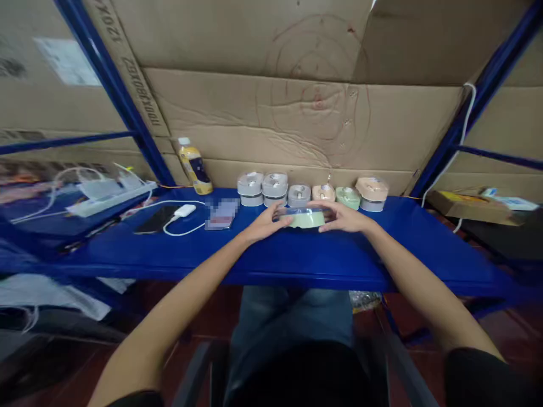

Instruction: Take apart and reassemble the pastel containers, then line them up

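Observation:
A pale green container with a clear upper part is held between both hands above the blue shelf. My left hand grips its left end, thumb along the near side. Around its right end are the fingers of my right hand. Just behind stand several small lidded containers in a row: two whitish-grey ones, a smaller grey one, a peach one, a green one and a taller peach-topped one.
A yellow-labelled bottle stands at the back left. Nearer are a dark phone, a white charger with its cable, and a blurred-out flat item. Blue posts flank the shelf; a cardboard box lies at the right.

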A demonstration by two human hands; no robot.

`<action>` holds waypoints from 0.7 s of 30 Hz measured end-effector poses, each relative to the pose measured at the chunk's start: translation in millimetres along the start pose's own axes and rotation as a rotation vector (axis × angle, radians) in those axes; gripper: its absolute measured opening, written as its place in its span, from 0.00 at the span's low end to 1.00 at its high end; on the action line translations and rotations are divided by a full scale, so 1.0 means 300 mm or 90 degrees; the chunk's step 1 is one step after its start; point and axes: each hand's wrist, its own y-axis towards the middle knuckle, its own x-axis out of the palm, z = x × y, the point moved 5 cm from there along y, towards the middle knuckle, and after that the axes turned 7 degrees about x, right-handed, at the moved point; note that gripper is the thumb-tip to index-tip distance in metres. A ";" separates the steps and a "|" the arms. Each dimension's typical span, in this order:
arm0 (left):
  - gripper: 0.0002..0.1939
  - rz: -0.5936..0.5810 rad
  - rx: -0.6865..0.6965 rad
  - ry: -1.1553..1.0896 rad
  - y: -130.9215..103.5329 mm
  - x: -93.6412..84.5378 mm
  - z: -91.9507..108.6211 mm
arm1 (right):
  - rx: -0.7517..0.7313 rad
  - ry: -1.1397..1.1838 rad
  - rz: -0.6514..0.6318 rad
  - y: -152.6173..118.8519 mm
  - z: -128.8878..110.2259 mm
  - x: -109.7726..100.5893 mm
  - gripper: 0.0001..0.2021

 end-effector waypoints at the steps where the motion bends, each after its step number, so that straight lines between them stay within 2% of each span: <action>1: 0.57 -0.020 0.000 0.003 -0.006 0.002 0.000 | -0.004 -0.003 -0.007 0.001 0.005 0.007 0.42; 5: 0.54 -0.044 0.031 0.059 -0.020 0.008 0.007 | -0.009 -0.054 -0.043 -0.001 0.024 0.022 0.43; 9: 0.61 0.012 0.085 0.211 -0.024 0.026 0.027 | -0.009 -0.170 -0.060 -0.014 0.035 0.004 0.41; 12: 0.63 0.032 0.105 0.314 -0.032 0.051 0.046 | -0.021 -0.260 -0.021 -0.014 0.027 -0.004 0.42; 15: 0.62 0.005 0.126 0.347 -0.041 0.075 0.064 | -0.033 -0.307 0.047 0.008 0.007 0.028 0.53; 17: 0.62 -0.026 0.140 0.348 -0.045 0.084 0.069 | -0.027 -0.339 0.096 0.032 -0.009 0.065 0.57; 21: 0.62 -0.050 0.152 0.314 -0.048 0.072 0.064 | -0.026 -0.368 0.150 0.051 -0.038 0.098 0.51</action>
